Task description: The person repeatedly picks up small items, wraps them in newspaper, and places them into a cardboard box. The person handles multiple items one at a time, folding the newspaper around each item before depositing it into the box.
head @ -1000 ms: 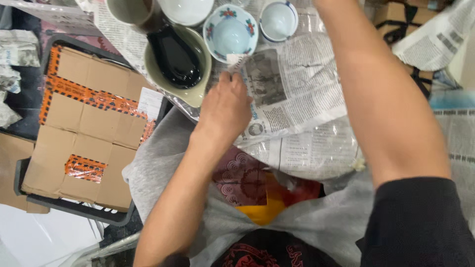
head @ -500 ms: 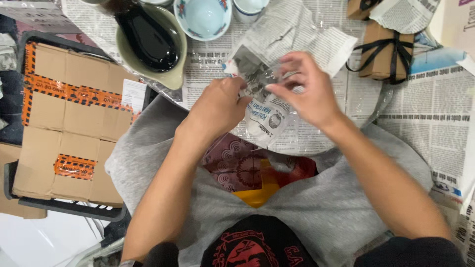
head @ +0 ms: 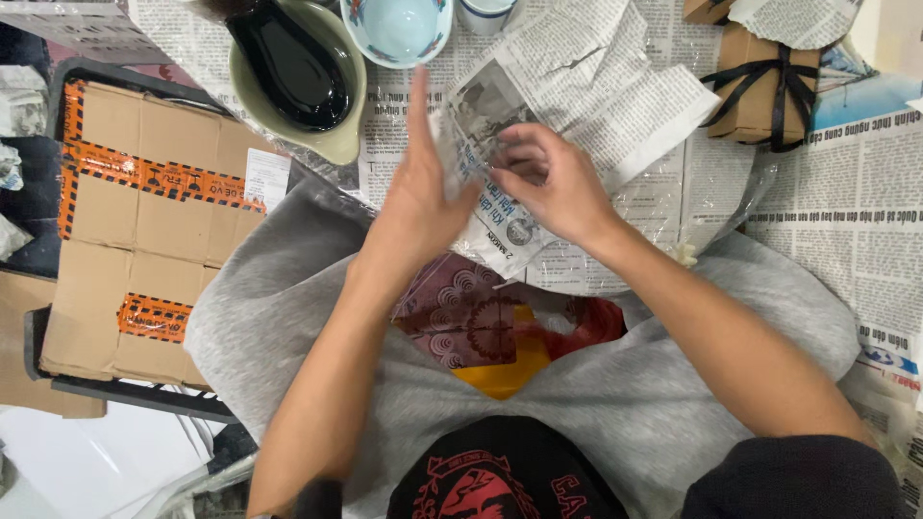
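Head view looks straight down on two bare hands meeting over a crumpled sheet of newspaper [head: 500, 207] held above the person's lap, at the near edge of a newspaper-covered bench [head: 846, 221]. Left hand [head: 418, 192] stands edge-on, its fingers [head: 420, 96] straight and pressed together, flat against the left side of the sheet rather than curled round it. Right hand [head: 553, 183] is bent into a loose claw, fingers [head: 514, 159] curled in and pinching the paper from the other side, so the sheet is caught between the two hands; whether anything is wrapped inside it cannot be told. Beyond the hands, toward the far edge, a pale green bowl [head: 336, 135] holds a glossy black spoon-shaped dish [head: 288, 62], and just right of it sits a light blue bowl with a patterned rim [head: 399, 29]. At the far right corner lies a brown paper parcel tied with black ribbon [head: 764, 86]. Left of the bench, a flattened cardboard box with orange tape [head: 135, 221] rests on a dark cart. Grey cloth [head: 279, 279] drapes across the lap, with a patterned maroon piece [head: 461, 312] and something yellow [head: 505, 365] showing beneath the hands.
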